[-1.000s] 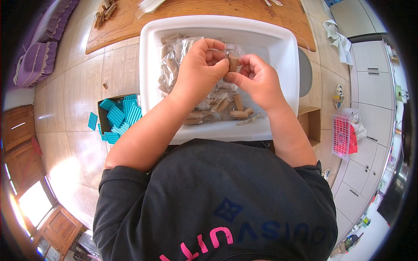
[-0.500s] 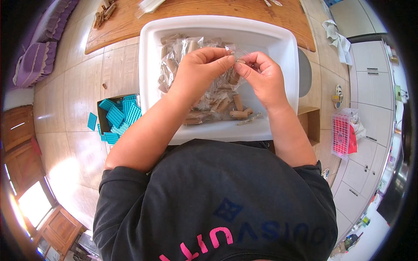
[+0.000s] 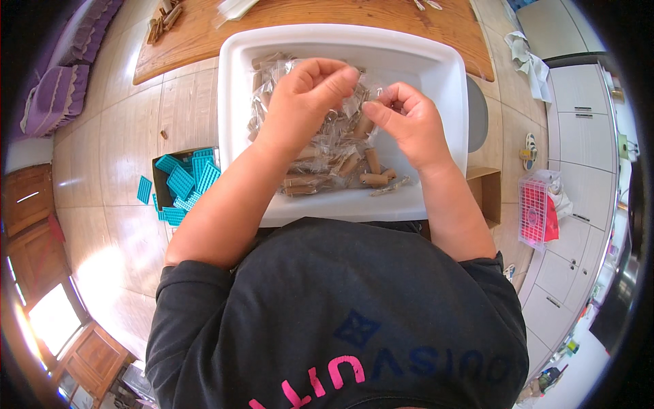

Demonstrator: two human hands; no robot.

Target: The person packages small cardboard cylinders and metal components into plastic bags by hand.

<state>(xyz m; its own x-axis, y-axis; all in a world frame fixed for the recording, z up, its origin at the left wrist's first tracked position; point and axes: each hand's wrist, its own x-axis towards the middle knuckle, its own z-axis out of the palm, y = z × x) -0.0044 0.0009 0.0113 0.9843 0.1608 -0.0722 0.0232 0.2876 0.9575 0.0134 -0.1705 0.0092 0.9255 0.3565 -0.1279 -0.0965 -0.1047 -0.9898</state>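
In front of me is a white plastic tub (image 3: 426,180) with many tan cylinders (image 3: 373,179) in it, most wrapped in clear plastic bags (image 3: 310,163). My left hand (image 3: 310,99) is raised over the tub's left part, thumb pressed to curled fingers; whatever is between them is hidden. To its right, my right hand (image 3: 409,123) has thumb and forefinger closed on what looks like the edge of a clear plastic bag (image 3: 368,94). The two hands are a little apart, above the heaped cylinders.
A wooden table (image 3: 327,12) stands beyond the tub. Left on the floor, a box holds teal ridged plastic pieces (image 3: 180,184), with some beside it. An open cardboard box (image 3: 484,194) and a pink-white wire basket (image 3: 538,211) are at right, near white cabinets (image 3: 579,143).
My left hand has moved up and left, away from my right hand; earlier their fingertips met over clear plastic. The right hand has barely shifted.
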